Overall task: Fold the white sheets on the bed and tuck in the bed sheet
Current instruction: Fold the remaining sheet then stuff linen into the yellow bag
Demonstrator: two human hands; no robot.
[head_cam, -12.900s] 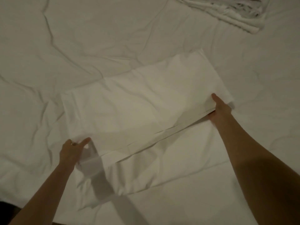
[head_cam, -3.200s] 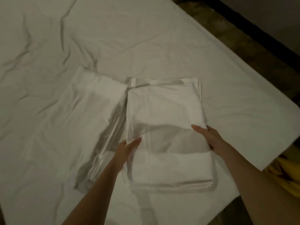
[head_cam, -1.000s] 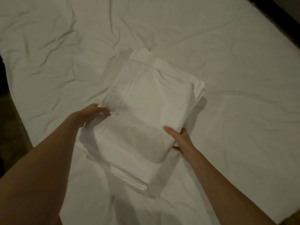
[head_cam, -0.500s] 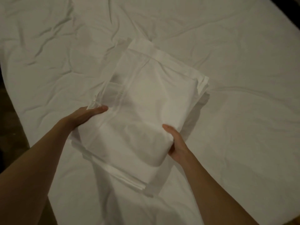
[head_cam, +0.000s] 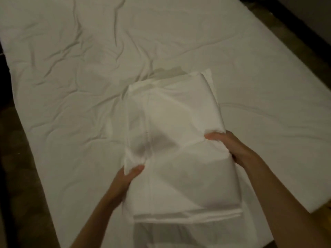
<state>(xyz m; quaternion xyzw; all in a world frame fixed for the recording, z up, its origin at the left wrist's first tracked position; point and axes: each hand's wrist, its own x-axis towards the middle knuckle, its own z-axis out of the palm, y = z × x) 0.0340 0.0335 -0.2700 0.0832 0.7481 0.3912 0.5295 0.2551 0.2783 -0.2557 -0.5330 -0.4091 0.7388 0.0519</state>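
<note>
With the stack of folded white sheets (head_cam: 179, 149) gripped from both sides at lower centre of the frame, best to keep the layers squared by pressing evenly inward and supporting from beneath, not by the top layer alone. Worth watching the layered edges along the bottom of the stack, where several folds show and could slide apart if tilted. Better to carry level and set down flat, clear of the part of the bed sheet (head_cam: 89, 86) that needs tucking; wrinkled across the upper left and centre of the frame, and not yet tucked as far as can be judged from the loose corner at lower right. Left hand (head_cam: 125, 181) coming up from bottom centre-left, thumb lying on top of the stack's left edge, remaining fingers hidden under the cloth, so gripping that edge. Right hand (head_cam: 227, 144) entering from lower right, forearm stretched diagonally, thumb on top at the stack's right edge and fingers curled under it, clamping the fabric. Whether the stack touches the bed or hangs just above, hard to tell.
</note>
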